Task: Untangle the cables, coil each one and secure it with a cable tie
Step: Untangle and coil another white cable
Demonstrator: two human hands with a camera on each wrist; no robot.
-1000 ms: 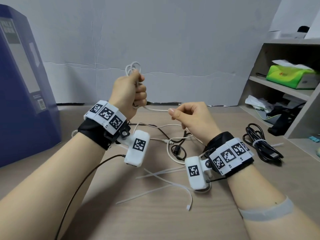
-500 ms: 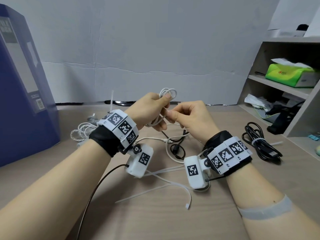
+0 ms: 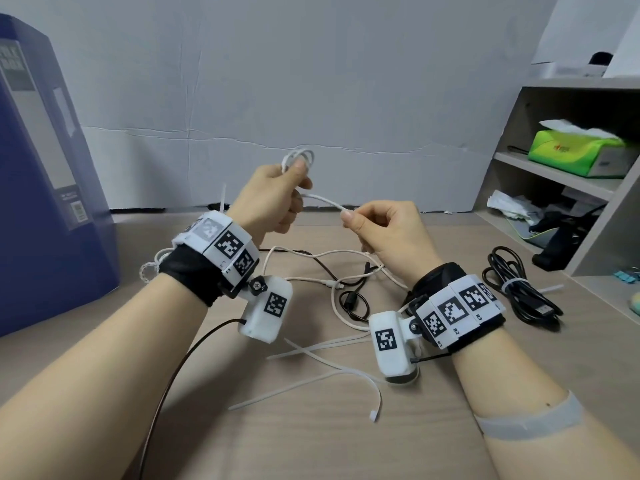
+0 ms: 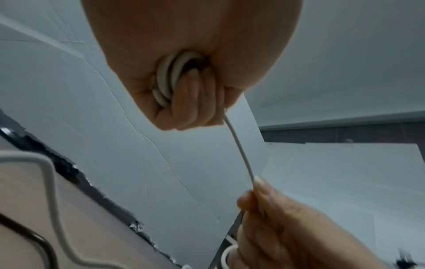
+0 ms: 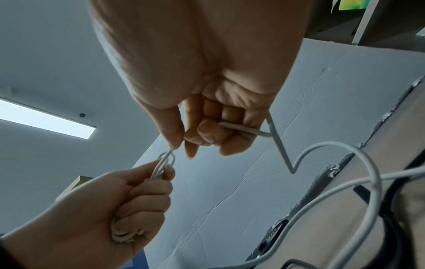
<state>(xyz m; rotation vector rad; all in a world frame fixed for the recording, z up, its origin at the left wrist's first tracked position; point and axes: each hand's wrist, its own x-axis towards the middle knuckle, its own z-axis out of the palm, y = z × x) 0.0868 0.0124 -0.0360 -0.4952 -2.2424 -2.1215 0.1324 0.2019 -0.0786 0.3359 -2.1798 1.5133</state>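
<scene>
my left hand (image 3: 273, 199) is raised above the counter (image 3: 433, 441), its grip clamped round the loops of the white cable (image 3: 322, 201) wound so far; the top of the coil (image 3: 298, 159) shows above my thumb, and the left wrist view shows its lower turns packed in my palm. my right hand (image 3: 384, 233) pinches the free run of the same cable between thumb and forefinger, just beside the left, with a short, nearly straight span between them. the rest of the cable trails down to the counter, where it crosses a dark cable (image 3: 349, 299) not yet sorted.

to wind well, i judge that each new turn should match the earlier ones in size and be laid flat beside them. the right grip should let the cable slide rather than drag, so that the tangle below feeds up without knotting. the left grip must loosen only enough to admit a turn, or the coil may spring apart. loose cable ties (image 3: 329, 368) lie on the counter between my wrists, within reach. a black cable (image 3: 516, 289), already coiled and tied, lies to the right.
</scene>
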